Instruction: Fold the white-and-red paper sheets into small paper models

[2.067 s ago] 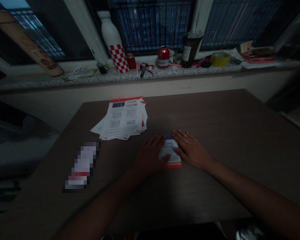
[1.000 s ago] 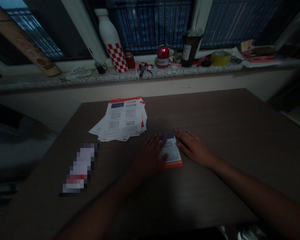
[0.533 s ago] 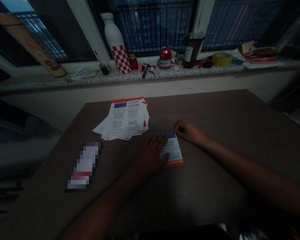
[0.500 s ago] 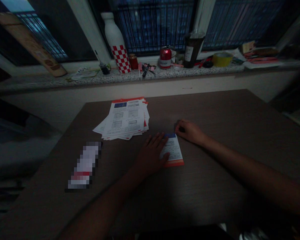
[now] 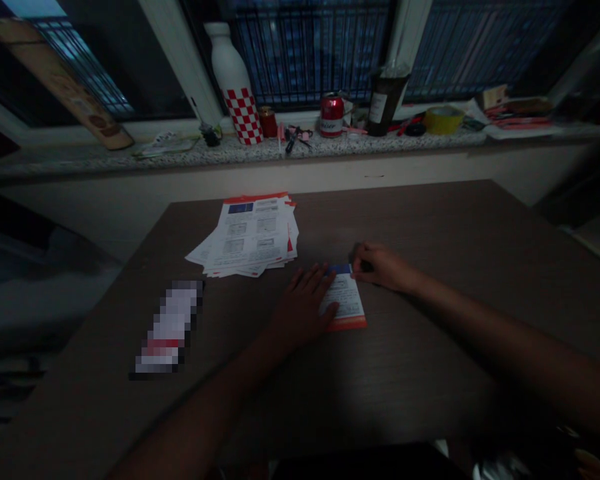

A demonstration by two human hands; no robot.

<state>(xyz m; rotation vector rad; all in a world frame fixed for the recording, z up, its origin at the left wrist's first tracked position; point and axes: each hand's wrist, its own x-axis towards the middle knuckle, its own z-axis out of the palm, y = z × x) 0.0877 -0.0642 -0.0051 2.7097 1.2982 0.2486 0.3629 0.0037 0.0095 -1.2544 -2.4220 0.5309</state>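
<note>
A folded paper leaflet (image 5: 345,300) with a blue top and an orange bottom band lies on the dark wood-grain table (image 5: 430,220). My left hand (image 5: 303,310) rests flat with fingers apart against the leaflet's left side, its thumb lying on the paper. My right hand (image 5: 383,267) is curled at the leaflet's top right corner, and its fingertips seem to pinch that corner. A loose stack of printed sheets (image 5: 247,237) lies just beyond my left hand, untouched.
A pixelated, blurred object (image 5: 167,327) lies on the table's left. Beyond the table's far edge, a granite sill holds a white checked bottle (image 5: 243,87), a red can (image 5: 331,115), a dark bottle (image 5: 385,100), yellow tape (image 5: 444,120) and small items.
My right hand has drawn back from lying flat along the leaflet's right side and now curls at its top right corner. My left hand and the leaflet have barely moved.
</note>
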